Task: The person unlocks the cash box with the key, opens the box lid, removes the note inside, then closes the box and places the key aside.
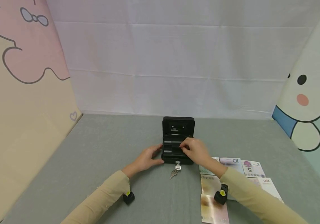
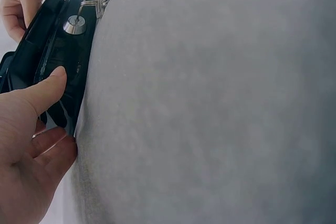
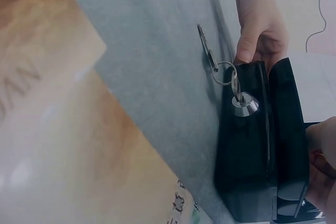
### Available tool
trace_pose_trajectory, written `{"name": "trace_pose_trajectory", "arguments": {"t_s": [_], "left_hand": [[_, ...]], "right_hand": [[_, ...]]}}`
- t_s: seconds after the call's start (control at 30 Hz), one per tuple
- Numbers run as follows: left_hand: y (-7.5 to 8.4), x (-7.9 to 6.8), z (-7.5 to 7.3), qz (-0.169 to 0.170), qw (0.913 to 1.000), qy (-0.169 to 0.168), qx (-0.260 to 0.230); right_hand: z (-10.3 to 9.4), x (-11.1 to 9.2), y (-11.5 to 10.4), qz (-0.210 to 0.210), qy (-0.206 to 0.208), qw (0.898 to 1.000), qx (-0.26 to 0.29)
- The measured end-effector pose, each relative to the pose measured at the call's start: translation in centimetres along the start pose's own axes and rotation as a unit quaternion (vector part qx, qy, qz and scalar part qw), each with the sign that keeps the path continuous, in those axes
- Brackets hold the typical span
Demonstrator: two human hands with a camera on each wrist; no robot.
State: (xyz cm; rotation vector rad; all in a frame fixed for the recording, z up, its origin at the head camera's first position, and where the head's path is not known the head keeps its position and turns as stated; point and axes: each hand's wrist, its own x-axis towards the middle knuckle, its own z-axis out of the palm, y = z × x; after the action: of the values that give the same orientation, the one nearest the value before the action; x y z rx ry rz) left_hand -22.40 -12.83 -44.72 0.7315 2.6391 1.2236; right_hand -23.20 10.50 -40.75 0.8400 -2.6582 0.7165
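A black cash box point(image 1: 171, 160) stands on the grey table with its lid point(image 1: 188, 126) raised at the back. My left hand point(image 1: 145, 158) holds the box's left end, thumb on the front face and fingers around the side. Inside sits a black compartment tray point(image 1: 167, 147); in the right wrist view its edge stands above the box's front rim. My right hand point(image 1: 197, 151) reaches over the right part of the box and pinches the tray, the fingertips partly hidden. From the silver lock point(image 3: 245, 105) on the front, a ring with keys point(image 1: 174, 174) hangs onto the table.
Several banknotes point(image 1: 214, 209) lie spread on the table point(image 1: 115, 137), right of the box and beneath my right forearm. A white sheet point(image 1: 176, 56) hangs behind the table. Panels with cartoon drawings point(image 1: 31, 109) stand at both sides.
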Motion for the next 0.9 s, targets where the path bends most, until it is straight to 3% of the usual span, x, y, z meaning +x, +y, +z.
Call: {"name": "trace_pose_trajectory", "arguments": {"t_s": [0.63,0.9], "left_hand": [[-0.1,0.2,0.1,-0.003,1.0,0.005,-0.007],[-0.1,0.1,0.1,-0.003,1.0,0.006,-0.002]], "right_hand": [[1.4,-0.1,0.2,0.01,0.0,1.0,-0.023],[1.5,-0.3,0.3,0.023,-0.002,1.0,-0.003]]}}
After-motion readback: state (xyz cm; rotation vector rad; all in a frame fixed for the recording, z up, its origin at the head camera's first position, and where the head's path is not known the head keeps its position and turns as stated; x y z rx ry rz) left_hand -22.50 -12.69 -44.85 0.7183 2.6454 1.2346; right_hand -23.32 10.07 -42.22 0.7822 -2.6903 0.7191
